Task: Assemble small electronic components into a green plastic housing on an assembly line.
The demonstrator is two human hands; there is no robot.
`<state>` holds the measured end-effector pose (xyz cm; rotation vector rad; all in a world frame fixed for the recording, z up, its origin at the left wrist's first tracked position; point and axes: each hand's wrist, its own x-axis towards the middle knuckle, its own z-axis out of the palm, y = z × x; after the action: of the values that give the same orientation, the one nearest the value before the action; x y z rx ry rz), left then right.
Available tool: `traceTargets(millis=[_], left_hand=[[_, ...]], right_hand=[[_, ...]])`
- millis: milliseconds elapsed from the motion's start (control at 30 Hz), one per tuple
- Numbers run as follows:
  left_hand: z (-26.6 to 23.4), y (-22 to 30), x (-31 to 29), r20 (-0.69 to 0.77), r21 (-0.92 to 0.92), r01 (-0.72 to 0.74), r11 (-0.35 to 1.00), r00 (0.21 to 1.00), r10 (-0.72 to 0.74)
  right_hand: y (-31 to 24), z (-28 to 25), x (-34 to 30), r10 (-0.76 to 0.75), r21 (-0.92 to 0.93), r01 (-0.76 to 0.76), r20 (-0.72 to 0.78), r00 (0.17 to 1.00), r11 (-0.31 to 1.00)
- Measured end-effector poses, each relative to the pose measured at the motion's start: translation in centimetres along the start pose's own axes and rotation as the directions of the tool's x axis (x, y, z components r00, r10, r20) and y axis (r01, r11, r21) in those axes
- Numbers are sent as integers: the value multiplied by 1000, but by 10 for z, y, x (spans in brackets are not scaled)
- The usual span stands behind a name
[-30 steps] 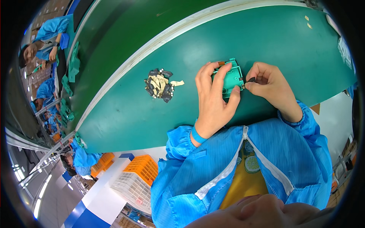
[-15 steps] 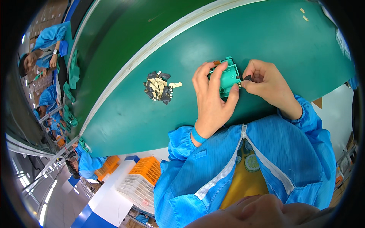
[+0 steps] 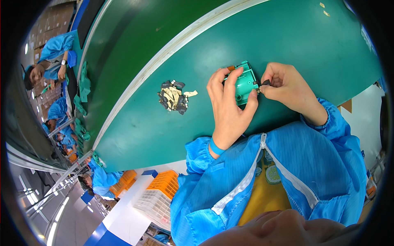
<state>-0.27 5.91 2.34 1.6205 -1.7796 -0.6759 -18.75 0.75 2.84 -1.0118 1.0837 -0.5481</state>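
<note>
A green plastic housing (image 3: 245, 83) with raised edges and small posts lies on the green table in front of me. My left hand (image 3: 227, 96) grips it from the left, fingers over its far side and thumb at its near right corner. At the housing's right edge, my right hand (image 3: 283, 87) pinches a small black part (image 3: 265, 83) between thumb and forefinger. The part touches or nearly touches the edge; its exact kind is hard to make out. Left of my hands sits a pile of small black parts with cream-coloured strips (image 3: 174, 97).
A pale raised rail (image 3: 164, 55) curves along the table's far side. Two small cream scraps (image 3: 324, 10) lie at the far right. Beyond the left end are orange and white crates (image 3: 158, 201). Several people in blue smocks work at the far left, beside green parts (image 3: 84, 84).
The view has shifted slightly, so the pile and table appear a little to the right and lower. Both hands keep nearly the same hold on the housing and the black part.
</note>
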Motion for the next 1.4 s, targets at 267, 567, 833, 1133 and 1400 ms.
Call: traceTargets(millis=[267,567,833,1133,1400], left_hand=[[-1,-3,-2,0,-17,4,1000,1000,-4],[-1,-2,-2,11,-25,9,1000,1000,-9],[0,-2,-1,-1,-10,8,1000,1000,-8],[-1,0,-1,1,-17,15,1000,1000,-15],[1,-1,-1,8,-31,22,999,1000,-22]], right_hand=[[5,-5,2,-11,110,8,22,1000,994],[10,0,3,-35,77,34,10,999,996],[4,2,1,-10,60,10,8,1000,998],[1,3,0,-5,26,6,-4,1000,1000],[6,2,1,-14,32,15,-9,1000,999]])
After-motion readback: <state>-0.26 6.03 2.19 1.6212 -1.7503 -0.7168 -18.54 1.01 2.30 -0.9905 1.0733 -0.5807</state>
